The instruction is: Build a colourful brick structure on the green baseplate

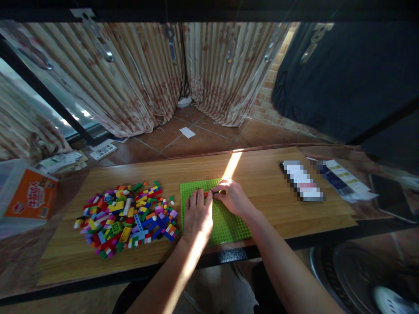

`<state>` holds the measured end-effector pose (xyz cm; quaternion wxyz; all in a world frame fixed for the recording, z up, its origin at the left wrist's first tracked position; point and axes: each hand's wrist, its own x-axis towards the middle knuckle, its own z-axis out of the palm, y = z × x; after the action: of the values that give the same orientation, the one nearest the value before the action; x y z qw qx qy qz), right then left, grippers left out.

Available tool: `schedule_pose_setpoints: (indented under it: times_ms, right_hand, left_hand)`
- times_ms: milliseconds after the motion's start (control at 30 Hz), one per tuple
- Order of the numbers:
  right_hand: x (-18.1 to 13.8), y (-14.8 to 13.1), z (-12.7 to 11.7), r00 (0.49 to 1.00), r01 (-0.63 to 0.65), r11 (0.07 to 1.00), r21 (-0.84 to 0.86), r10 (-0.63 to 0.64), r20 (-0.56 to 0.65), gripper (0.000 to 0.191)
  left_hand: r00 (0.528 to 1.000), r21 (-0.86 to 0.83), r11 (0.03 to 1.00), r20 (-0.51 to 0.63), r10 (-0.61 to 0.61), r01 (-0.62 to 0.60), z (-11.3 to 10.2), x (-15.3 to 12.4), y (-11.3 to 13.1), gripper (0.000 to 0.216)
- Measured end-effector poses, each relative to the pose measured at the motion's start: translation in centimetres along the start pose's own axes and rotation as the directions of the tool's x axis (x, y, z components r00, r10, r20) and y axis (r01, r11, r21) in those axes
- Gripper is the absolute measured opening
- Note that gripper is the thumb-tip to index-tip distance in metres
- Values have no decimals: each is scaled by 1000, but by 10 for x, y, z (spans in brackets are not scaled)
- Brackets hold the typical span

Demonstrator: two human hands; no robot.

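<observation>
A green studded baseplate (229, 226) lies flat on the wooden table (262, 174) in front of me. My left hand (197, 216) rests on the plate with its fingers stretched forward, the fingertips touching small bricks (207, 193) at the plate's far part. My right hand (231, 196) is closed in a pinch on a small dark brick (216, 191) right beside them. A heap of many coloured bricks (127, 218) lies on the table to the left of the plate.
A clear plastic box with an orange label (31, 196) stands at the table's far left. Papers and a blurred card (303, 179) lie at the right. Curtains (131, 78) hang behind, over a tiled floor (196, 139). A fan (360, 274) sits low right.
</observation>
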<state>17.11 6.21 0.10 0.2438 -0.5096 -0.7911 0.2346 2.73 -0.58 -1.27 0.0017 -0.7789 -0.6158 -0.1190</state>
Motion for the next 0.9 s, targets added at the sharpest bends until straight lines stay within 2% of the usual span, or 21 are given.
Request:
schedule_pose_setpoints:
  times_ms: [133,300,400,533,700,900]
  right_hand:
    - [0,-1,3,998,-59,998,33,60,-29,12]
    - [-3,0,1,998,-49,999,14,49,-29,13]
    - [-6,4,0,1000,-6,1000,25,7,-25,19]
    - [-7,8,-1,998,-51,998,43,52,-25,32]
    - [-7,3,-3,999,15,996,-85,-18,-27,12]
    - [-12,2,-7,996,54,996,-69,-59,-71,10]
  left_hand:
    - [999,-7,1000,42,-13,13,-4,2,2,47]
    - [1000,-66,998,4,-11,11,-5,0,-1,48]
    - [999,-136,991,-36,-10,5,-2,0,-4,52]
    - [993,-296,952,-58,-100,78,0,5,-13,59]
    - [974,-434,895,-139,-181,105,2,9,-24,50]
    - [974,-471,873,-107,-200,127,-2,10,-24,49]
